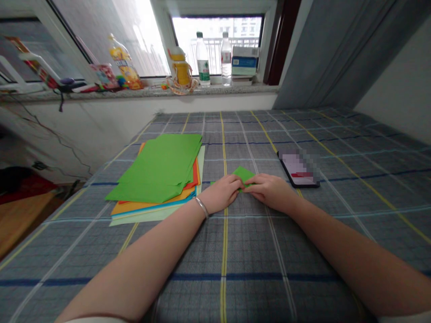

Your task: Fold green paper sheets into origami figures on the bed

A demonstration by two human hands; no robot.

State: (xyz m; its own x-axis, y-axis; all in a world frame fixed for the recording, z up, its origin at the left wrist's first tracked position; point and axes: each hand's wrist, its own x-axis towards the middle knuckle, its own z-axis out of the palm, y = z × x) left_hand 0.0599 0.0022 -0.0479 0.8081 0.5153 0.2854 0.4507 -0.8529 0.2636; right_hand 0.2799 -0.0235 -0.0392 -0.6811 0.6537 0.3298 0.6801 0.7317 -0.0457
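A small piece of folded green paper (pixel 245 175) lies on the grey checked cloth (pixel 256 251), pinched between my left hand (pixel 220 194) and my right hand (pixel 271 190). Its edges stick out past my fingertips, and the hands hide most of it. Both hands press it from either side, their fingertips almost meeting. A silver bangle (pixel 202 207) circles my left wrist. To the left of my left hand lies a stack of paper sheets (pixel 155 168), green on top, with orange, red, blue and pale green edges beneath.
A smartphone (pixel 299 168) with a blurred screen lies to the right of my right hand. Beyond the cloth's far edge, a stone windowsill (pixel 151 92) holds plastic bottles (pixel 203 60), a yellow bottle (pixel 182 67) and boxes (pixel 245 60). A grey curtain (pixel 323 49) hangs at the right.
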